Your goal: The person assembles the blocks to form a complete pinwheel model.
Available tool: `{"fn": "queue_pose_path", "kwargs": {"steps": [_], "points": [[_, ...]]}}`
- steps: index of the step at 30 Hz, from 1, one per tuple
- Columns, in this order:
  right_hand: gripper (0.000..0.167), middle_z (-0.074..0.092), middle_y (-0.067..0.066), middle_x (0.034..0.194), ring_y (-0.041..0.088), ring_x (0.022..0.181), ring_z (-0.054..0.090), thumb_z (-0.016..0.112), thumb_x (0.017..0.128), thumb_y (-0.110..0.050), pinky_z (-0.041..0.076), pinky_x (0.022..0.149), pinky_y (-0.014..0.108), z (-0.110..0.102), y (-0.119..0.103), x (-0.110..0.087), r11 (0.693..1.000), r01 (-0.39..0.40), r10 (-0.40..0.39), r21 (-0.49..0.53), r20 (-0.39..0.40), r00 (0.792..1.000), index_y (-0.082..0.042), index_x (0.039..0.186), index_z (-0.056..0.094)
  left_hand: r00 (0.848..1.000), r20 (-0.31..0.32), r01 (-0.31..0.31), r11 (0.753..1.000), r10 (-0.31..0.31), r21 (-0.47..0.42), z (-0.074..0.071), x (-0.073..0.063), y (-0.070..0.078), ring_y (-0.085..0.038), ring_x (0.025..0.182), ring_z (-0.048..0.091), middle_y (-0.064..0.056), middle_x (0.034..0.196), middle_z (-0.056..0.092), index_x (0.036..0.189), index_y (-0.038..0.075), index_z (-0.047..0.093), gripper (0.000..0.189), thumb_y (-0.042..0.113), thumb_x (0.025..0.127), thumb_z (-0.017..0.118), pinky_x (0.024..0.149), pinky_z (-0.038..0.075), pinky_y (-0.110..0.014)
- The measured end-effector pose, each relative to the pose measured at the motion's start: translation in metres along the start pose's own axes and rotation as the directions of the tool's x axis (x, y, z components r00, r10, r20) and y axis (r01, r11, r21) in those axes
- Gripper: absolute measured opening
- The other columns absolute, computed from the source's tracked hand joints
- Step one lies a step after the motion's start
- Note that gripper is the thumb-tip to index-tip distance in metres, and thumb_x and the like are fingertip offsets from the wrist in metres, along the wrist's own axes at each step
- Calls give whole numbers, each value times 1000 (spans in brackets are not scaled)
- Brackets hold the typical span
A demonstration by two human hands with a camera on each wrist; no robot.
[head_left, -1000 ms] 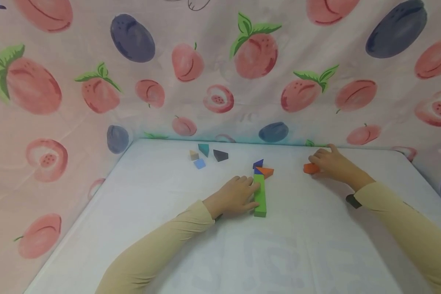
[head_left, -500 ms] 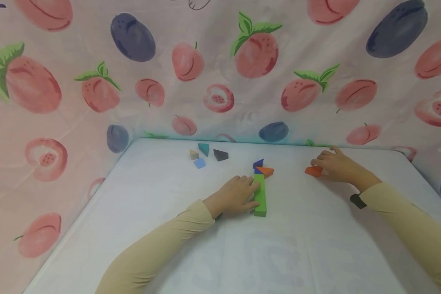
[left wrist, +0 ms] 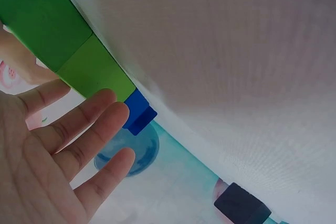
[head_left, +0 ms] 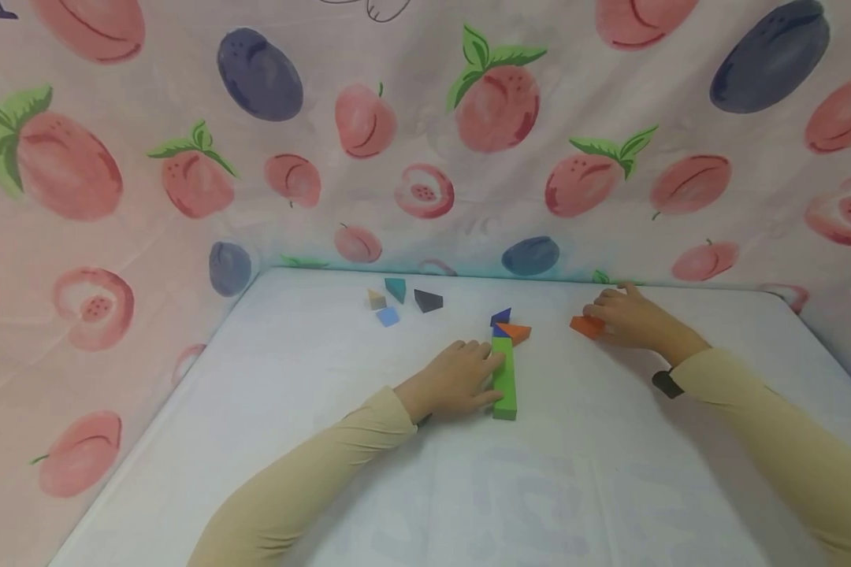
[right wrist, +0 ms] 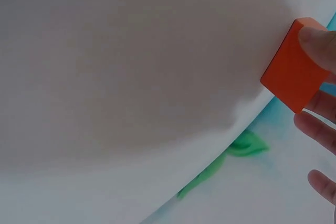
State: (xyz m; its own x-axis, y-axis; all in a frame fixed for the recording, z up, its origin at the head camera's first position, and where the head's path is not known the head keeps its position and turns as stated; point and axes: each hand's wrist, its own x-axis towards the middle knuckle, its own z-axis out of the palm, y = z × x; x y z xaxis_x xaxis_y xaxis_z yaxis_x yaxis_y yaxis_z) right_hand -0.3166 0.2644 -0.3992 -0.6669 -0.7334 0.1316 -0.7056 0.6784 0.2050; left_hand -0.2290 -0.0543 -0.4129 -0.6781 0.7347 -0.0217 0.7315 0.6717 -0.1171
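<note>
A long green piece [head_left: 503, 382], in two shades with a seam in the left wrist view, lies mid-table. My left hand [head_left: 455, 376] rests against its left side, fingers [left wrist: 89, 148] mostly straight and spread, fingertips at the green. At its far end sit small blue blocks [left wrist: 139, 113] and an orange block [head_left: 516, 332] angled to the right. Farther right, my right hand [head_left: 631, 317] pinches another orange block [right wrist: 296, 66] between thumb and fingers, close over the white table; its other fingers extend loosely.
Left of the blue blocks, toward the back, lie a teal block [head_left: 395, 289], a black block [head_left: 429, 301], a light blue block [head_left: 388, 316] and a beige block [head_left: 377, 299]. A fruit-patterned cloth [head_left: 425, 126] hangs along the table's back and left sides.
My right hand shifts slightly right, then left toward the green piece, and the orange block it pinches turns along the way. The left hand stays at the green piece.
</note>
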Motion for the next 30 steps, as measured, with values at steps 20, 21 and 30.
{"fn": "queue_pose_path", "kwargs": {"steps": [20, 21, 30], "points": [[26, 70, 7, 97, 30, 97, 62, 74, 77, -9, 41, 89, 57, 4, -30, 65, 996, -15, 12, 84, 34, 999, -12, 103, 69, 1000, 19, 18, 999, -17, -45, 2, 0, 1, -13, 101, 50, 0, 116, 55, 132, 18, 42, 53, 54, 93, 44, 94, 43, -31], [27, 70, 7, 99, 30, 99, 61, 73, 78, -8, 40, 92, 59, 4, -31, 67, 996, -20, 17, 92, 41, 999, -13, 104, 68, 1000, 22, 18, 999, -17, -48, 1, 0, 1, -13, 102, 51, -1, 117, 55, 132, 18, 41, 53, 54, 93, 44, 95, 43, -31], [27, 70, 6, 106, 30, 107, 59, 71, 82, -11, 34, 100, 60, 4, -39, 80, 990, -58, 46, 126, 98, 994, -15, 108, 67, 1000, 19, 14, 999, -13, -32, 0, 0, 0, -15, 106, 52, -2, 120, 55, 131, 18, 42, 53, 54, 93, 43, 96, 43, -33]]}}
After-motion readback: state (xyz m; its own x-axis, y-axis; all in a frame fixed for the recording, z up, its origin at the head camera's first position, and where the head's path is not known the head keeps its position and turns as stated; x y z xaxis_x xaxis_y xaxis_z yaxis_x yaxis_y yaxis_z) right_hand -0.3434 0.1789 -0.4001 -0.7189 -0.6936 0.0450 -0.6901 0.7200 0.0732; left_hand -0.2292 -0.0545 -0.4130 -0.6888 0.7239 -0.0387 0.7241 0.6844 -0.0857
